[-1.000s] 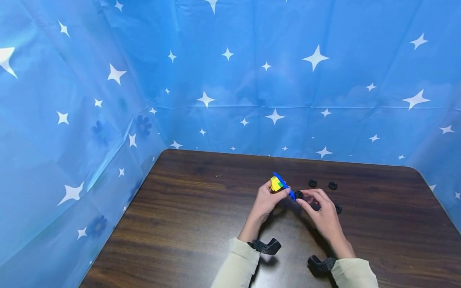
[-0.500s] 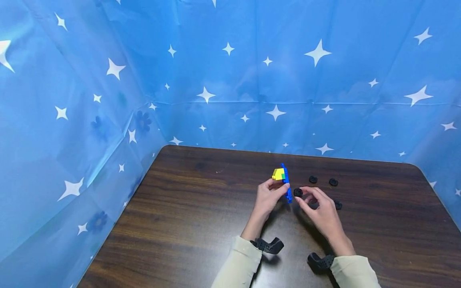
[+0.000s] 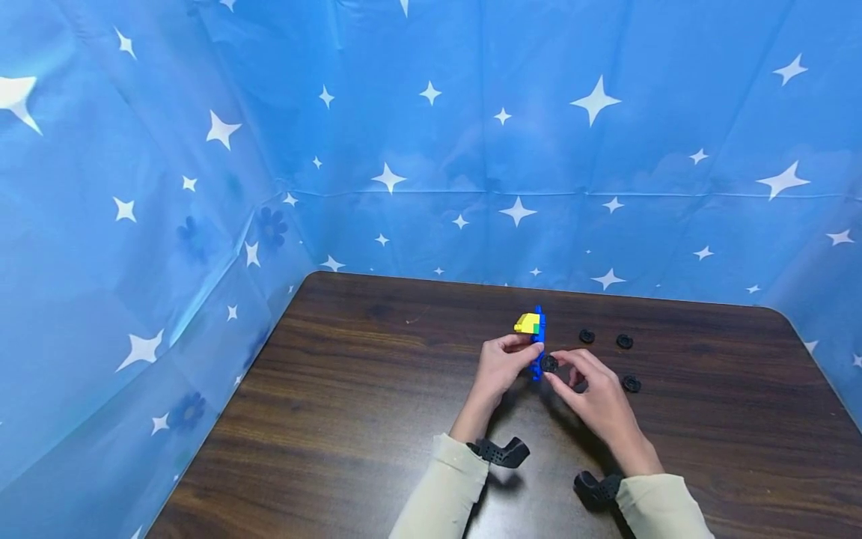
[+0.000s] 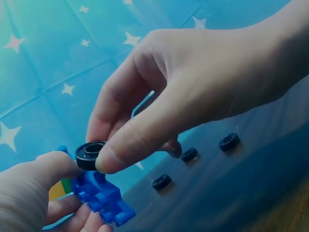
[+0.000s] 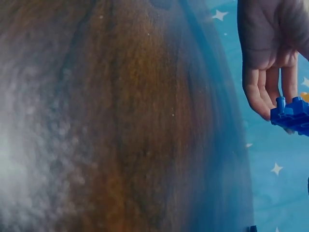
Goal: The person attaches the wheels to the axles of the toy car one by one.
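Observation:
My left hand (image 3: 497, 368) grips a blue toy vehicle base (image 4: 108, 198) between thumb and fingers. A yellow block (image 3: 527, 323) and a small green piece sit on the base's left side in the head view. Thumb and fingertips of my right hand (image 3: 595, 385) pinch a black toy wheel (image 3: 549, 364). That wheel (image 4: 89, 157) lies right at the base's side, over its pegs, in the left wrist view. In the right wrist view, the base (image 5: 289, 116) shows at the right edge beneath the left hand (image 5: 265, 53); the pinched wheel is hidden there.
Three loose black wheels lie on the dark wooden table (image 3: 377, 389): two farther back (image 3: 587, 336) and one (image 3: 631, 384) beside my right hand. A blue star-patterned cloth (image 3: 431, 150) hangs behind and at the sides. Each wrist wears a black camera mount (image 3: 501, 453).
The blue base has turned from slanted to nearly upright in the head view. The wheel drew away from it, then came back against its side, turning its flat face toward the head camera.

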Tool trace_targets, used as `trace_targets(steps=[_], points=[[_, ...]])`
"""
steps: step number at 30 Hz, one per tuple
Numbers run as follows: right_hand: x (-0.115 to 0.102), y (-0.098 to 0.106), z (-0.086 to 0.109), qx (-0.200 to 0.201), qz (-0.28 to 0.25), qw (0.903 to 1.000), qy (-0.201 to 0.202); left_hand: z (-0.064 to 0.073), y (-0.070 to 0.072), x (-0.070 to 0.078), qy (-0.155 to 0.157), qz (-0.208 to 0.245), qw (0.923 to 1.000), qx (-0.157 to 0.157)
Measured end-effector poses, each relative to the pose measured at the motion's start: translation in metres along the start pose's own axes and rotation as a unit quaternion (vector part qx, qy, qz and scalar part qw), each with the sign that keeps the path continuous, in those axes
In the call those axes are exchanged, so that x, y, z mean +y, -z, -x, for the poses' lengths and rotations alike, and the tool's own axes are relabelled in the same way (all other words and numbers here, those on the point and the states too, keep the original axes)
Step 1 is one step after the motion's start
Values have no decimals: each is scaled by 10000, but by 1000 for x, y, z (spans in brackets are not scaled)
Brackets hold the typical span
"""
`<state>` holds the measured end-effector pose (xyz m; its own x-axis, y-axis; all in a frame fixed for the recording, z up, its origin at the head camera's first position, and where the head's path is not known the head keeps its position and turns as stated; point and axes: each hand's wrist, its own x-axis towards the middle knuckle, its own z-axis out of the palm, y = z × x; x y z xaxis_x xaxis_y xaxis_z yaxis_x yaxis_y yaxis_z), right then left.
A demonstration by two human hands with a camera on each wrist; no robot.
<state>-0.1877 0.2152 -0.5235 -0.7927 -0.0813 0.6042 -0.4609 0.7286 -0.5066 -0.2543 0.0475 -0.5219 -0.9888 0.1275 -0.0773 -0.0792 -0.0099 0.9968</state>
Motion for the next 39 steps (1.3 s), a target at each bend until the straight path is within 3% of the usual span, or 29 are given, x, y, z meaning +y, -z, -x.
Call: trace_targets(steps=[22, 39], points=[[1, -1, -3, -103, 133, 9996, 242, -4, 6, 8, 419, 82, 9976, -546], [-4, -6, 2, -161, 36, 9998, -138, 0, 7, 4, 194, -394, 9979, -479]])
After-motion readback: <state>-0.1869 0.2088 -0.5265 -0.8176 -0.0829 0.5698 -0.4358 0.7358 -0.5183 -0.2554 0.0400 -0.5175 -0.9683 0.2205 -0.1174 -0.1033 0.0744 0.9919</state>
